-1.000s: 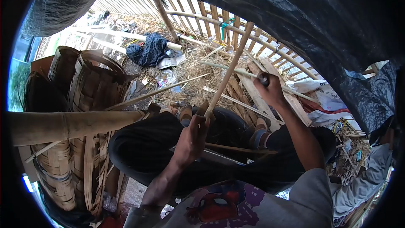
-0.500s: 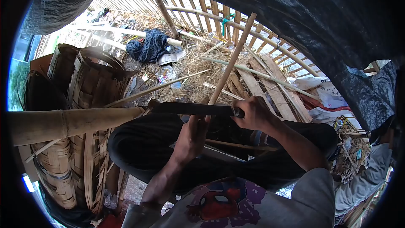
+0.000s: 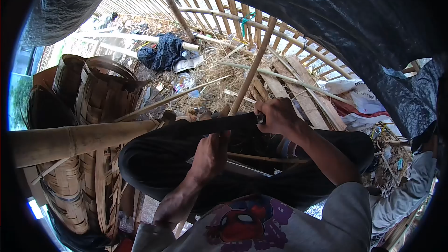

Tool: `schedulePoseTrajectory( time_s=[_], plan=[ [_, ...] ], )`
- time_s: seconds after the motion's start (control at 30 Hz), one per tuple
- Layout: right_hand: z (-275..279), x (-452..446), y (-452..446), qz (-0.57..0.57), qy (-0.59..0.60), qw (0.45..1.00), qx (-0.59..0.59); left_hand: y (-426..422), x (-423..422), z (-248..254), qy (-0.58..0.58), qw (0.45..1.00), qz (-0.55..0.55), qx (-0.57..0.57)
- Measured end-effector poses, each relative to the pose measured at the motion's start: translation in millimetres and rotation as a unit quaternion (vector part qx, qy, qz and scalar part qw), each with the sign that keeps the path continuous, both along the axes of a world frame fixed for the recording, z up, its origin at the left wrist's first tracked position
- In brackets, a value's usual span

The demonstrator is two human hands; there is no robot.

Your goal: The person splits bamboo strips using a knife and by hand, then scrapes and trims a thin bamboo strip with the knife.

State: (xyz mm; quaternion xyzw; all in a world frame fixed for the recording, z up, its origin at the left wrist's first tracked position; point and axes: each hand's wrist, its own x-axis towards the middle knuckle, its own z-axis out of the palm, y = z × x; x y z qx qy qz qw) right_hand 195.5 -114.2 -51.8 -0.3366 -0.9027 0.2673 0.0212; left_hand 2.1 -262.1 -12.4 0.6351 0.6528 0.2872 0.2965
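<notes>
My right hand [image 3: 276, 115] is closed around the handle of a machete. Its dark, broad blade [image 3: 214, 125] points left across my lap, above my black-trousered knee. Below the blade is my left hand [image 3: 212, 156], fingers closed at the lower end of a bamboo stick [image 3: 255, 67]. That stick slants up and away to the right, passing behind the blade, which hides where it meets my fingers.
A thick bamboo pole [image 3: 84, 140] juts in from the left, beside rolled woven bamboo mats [image 3: 105, 88]. Ahead lie boards [image 3: 298, 93], straw, rubbish and a dark cloth [image 3: 165, 51] before a slatted fence [image 3: 224, 11]. A tarp [image 3: 317, 9] hangs overhead. Another person's sleeve [image 3: 406, 196] shows at right.
The machete's handle end has risen, with my right hand slightly higher, so the blade now tilts down to the left. My left hand stays below the blade. The view has shifted a little.
</notes>
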Motion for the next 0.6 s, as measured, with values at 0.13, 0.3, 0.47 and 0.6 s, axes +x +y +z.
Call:
schedulePoseTrajectory(
  time_s=[0.13,0.3,0.47,0.6],
  plan=[
    [-33,57,89,-0.316,-0.037,0.947,0.045,-18,6,16,-0.057,0.996,-0.034,-0.053],
    [-26,52,75,-0.305,0.06,0.95,-0.038,-3,10,9,-0.105,0.987,0.04,-0.111],
    [-6,18,20,-0.084,0.081,0.989,-0.092,-2,6,6,-0.141,0.986,0.038,-0.074],
    [18,23,24,-0.035,0.008,0.995,-0.09,-5,10,12,-0.089,0.988,0.04,-0.121]
  ],
)
